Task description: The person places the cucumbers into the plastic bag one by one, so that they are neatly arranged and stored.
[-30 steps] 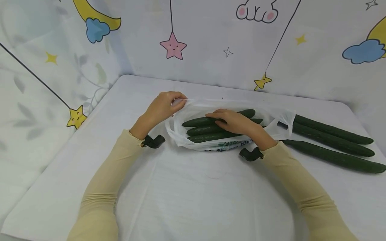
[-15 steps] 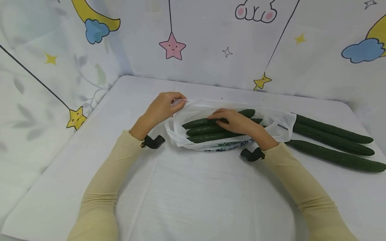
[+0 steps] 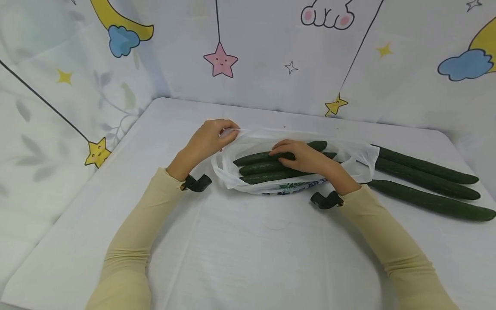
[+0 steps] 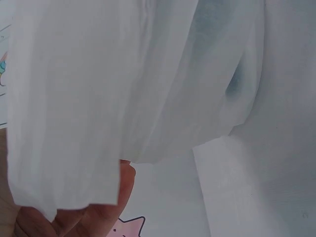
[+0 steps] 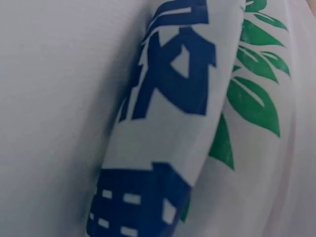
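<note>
Two sleeved arms point(image 3: 133, 232) reach over the counter point(image 3: 263, 258) from its near side. Midway to the far edge lies a white printed bag point(image 3: 298, 186) holding three cucumbers point(image 3: 259, 168), with the right hand point(image 3: 306, 156) over them. It has just slid slightly toward the right edge while they stayed put, so its bent fingers seem to rest loosely rather than grip; the load looks unchanged. Three loose cucumbers point(image 3: 426, 177) lie toward the right edge. The left hand point(image 3: 211, 137), unmoved, pinches the bag's far left rim. Beyond the far edge hangs a star-patterned backdrop point(image 3: 255, 34).
</note>
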Tool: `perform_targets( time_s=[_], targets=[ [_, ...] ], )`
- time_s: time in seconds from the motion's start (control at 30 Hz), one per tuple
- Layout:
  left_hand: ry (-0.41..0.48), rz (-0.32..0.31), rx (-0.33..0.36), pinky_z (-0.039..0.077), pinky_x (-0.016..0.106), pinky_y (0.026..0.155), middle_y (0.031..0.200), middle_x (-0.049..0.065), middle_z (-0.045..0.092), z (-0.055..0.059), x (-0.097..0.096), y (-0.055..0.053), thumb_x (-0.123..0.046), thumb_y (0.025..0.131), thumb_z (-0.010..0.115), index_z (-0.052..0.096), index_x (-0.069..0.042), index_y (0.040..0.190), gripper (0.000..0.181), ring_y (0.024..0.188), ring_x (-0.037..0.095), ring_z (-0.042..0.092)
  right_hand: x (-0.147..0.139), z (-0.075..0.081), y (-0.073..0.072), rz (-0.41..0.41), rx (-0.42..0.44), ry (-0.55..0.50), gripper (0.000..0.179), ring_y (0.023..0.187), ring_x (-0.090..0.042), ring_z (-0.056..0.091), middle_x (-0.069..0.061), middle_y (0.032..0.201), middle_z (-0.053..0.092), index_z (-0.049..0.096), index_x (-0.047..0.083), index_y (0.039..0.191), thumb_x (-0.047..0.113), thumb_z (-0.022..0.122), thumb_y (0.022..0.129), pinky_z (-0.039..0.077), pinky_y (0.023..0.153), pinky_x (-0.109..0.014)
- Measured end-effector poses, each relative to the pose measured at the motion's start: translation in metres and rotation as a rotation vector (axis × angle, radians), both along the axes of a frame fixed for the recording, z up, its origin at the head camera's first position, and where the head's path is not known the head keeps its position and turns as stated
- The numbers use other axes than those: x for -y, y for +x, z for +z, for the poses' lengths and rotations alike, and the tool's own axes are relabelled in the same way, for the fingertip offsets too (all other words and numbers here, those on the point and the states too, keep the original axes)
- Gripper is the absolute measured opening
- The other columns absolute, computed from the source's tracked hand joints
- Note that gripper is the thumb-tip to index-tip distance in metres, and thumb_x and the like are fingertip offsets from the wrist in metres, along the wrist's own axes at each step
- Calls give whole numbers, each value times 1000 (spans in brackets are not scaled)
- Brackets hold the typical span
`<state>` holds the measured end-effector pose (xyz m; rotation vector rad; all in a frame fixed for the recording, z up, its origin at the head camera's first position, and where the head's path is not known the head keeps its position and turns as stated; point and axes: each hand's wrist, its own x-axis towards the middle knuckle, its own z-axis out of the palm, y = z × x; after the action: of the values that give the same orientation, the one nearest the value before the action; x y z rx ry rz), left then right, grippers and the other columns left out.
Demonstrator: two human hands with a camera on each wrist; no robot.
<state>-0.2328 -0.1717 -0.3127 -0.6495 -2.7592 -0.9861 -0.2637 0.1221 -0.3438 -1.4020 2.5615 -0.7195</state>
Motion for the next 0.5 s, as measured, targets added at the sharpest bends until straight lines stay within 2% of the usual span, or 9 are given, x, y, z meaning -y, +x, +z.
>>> perform_targets(
  time_s=[0.2,0.5],
  targets=[
    [-3,3,-9,49,38,84,115,12,68,0,1,-1,-21,99,58,70,-6,114,24,52,17,61,-2,1,2,-2,9,-10,30,122,-35,52,-18,129,57,64,-1,123,-1,62,93,44,99,-48],
    [-1,4,-3,49,38,84,115,11,68,0,1,-1,-21,99,58,70,-7,113,24,54,18,62,-14,7,9,-51,5,-39,31,123,-36,51,-19,130,57,65,0,122,-1,64,91,44,99,-50]
  ],
)
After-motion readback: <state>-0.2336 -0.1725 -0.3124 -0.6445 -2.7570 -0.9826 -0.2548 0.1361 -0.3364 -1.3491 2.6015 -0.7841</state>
